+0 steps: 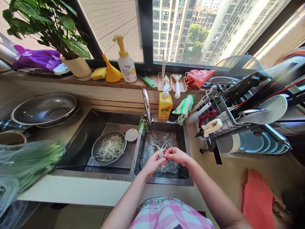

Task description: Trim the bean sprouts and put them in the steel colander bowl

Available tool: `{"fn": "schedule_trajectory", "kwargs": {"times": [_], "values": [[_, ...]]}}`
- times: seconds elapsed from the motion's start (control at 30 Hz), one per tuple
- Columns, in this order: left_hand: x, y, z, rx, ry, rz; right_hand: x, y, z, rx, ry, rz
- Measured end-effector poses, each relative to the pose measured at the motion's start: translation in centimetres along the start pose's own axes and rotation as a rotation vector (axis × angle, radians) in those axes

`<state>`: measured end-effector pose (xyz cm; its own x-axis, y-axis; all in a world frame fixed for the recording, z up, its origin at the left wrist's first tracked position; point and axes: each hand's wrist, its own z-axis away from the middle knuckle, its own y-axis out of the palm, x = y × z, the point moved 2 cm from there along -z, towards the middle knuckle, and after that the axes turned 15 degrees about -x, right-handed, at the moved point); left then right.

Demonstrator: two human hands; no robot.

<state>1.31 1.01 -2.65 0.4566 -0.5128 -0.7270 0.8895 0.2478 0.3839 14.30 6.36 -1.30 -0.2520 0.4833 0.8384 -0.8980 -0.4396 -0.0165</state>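
Note:
Over the right sink basin, my left hand [153, 163] is closed around a small bunch of bean sprouts [160, 150]. My right hand [175, 155] touches the same bunch from the right, its thumb and fingers pinched together at the sprouts. Below both hands, many more sprouts [172, 138] lie in water in the basin. In the left basin, a round metal strainer [92, 152] holds a pile of pale sprouts [112, 147], with a small white round lid [132, 135] beside it.
A faucet [147, 106] rises behind the basins, with a yellow soap bottle [165, 106] next to it. Dish rack [219, 117] with utensils stands right. Bagged greens [35, 162] and a pan [45, 109] are left. A red cloth [257, 198] lies at lower right.

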Motion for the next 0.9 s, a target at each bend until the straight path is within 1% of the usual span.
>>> {"fn": "schedule_trajectory", "kwargs": {"times": [0.17,0.3,0.37,0.43,0.53,0.63,0.8,0.9], "values": [[0.1,-0.4,-0.4,0.0,0.011,0.001,0.0,-0.4,0.0,-0.044,0.006,-0.015],[0.5,-0.5,-0.6,-0.004,0.021,-0.008,-0.4,-0.3,0.2,0.023,-0.005,-0.075],[0.6,-0.5,-0.5,0.015,-0.016,-0.003,-0.6,-0.2,0.3,0.057,-0.007,-0.128],[0.5,-0.3,-0.4,0.035,-0.058,0.01,-0.7,-0.1,0.4,0.064,-0.013,-0.155],[0.3,0.0,-0.2,0.027,-0.104,0.028,-0.9,0.1,0.4,0.017,-0.007,-0.123],[0.3,0.1,-0.2,0.029,-0.122,0.012,-1.0,0.3,0.3,-0.071,0.027,-0.059],[0.3,-0.4,-0.3,0.072,-0.035,-0.028,-1.1,0.2,0.1,-0.207,0.02,0.014],[0.4,-0.7,-0.4,0.079,-0.01,-0.049,-1.1,0.0,0.3,-0.206,-0.002,-0.013]]}}
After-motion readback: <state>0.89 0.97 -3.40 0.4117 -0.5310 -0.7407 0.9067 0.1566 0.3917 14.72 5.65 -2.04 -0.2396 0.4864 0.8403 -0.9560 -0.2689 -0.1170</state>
